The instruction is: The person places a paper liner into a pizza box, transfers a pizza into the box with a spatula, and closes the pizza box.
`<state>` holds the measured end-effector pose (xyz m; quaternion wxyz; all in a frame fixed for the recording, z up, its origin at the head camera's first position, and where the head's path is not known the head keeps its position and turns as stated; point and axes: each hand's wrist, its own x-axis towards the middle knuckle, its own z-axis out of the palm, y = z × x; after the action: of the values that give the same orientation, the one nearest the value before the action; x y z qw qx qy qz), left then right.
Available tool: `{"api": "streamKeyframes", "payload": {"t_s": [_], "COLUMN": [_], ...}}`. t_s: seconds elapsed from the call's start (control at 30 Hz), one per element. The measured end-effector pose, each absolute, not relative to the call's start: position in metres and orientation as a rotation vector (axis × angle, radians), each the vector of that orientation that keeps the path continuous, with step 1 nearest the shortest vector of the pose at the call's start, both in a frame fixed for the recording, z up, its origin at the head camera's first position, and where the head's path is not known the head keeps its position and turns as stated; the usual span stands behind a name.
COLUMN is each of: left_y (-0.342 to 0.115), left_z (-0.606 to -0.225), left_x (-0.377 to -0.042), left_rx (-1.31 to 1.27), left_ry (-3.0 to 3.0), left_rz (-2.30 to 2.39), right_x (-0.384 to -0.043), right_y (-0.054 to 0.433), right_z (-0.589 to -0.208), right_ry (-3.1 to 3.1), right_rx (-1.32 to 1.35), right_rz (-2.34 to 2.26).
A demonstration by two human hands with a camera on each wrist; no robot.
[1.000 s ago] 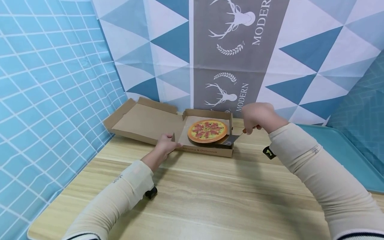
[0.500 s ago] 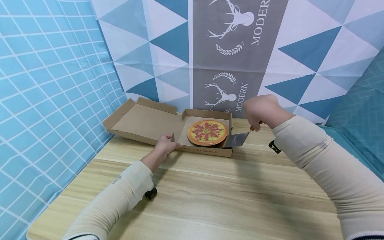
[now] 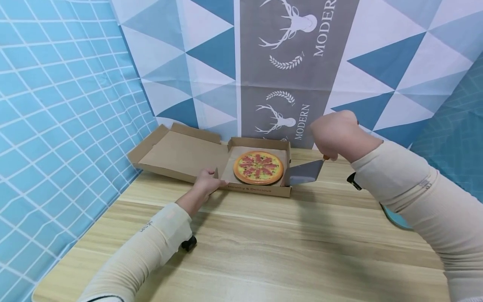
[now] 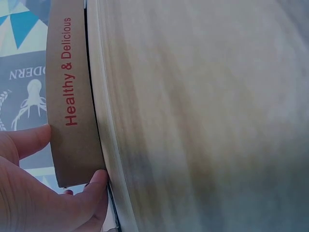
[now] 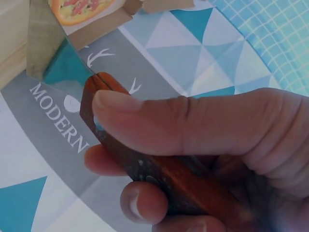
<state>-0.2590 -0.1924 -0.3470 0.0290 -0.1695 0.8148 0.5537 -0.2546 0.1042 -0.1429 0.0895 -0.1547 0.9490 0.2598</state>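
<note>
A round pizza point(image 3: 258, 167) with red toppings and an orange crust lies in the base of an open cardboard pizza box point(image 3: 260, 191). My left hand point(image 3: 206, 183) grips the box's front left corner; in the left wrist view its thumb is at the upper edge and its fingers point(image 4: 96, 191) at the lower corner. With my right hand point(image 3: 336, 133) I hold a pizza server by its wooden handle point(image 5: 159, 169), the thumb along the top. The server's wide metal blade point(image 3: 306, 172) slants down to the box's right side, apart from the pizza, with nothing on it.
The box's lid point(image 3: 185, 153) lies folded back to the left. Behind stands a patterned wall covering point(image 3: 211, 84), with blue tiled sheeting point(image 3: 68, 105) on the left. A teal tray point(image 3: 396, 218) shows partly beneath the right sleeve, on the wooden table point(image 3: 264, 247).
My right hand has moved right and up, drawing the server's blade out from by the pizza to the box's right edge. The left hand keeps its grip on the corner.
</note>
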Motion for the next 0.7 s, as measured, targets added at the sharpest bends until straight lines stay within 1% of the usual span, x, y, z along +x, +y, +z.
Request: {"api": "streamKeyframes", "payload": {"t_s": [0.43, 0.7], "left_y": [-0.192, -0.192], "left_z": [-0.347, -0.346], "left_x": [-0.258, -0.258], "left_rx": [-0.505, -0.515], "left_ry": [2.509, 2.504], "left_rz": [1.738, 1.739], "right_x": [-0.250, -0.244], "right_y": [0.135, 0.180], "right_z": [-0.148, -0.166], "right_ry": [2.877, 2.932], "right_rx": [-0.463, -0.545], "right_rz": [0.657, 0.429]}}
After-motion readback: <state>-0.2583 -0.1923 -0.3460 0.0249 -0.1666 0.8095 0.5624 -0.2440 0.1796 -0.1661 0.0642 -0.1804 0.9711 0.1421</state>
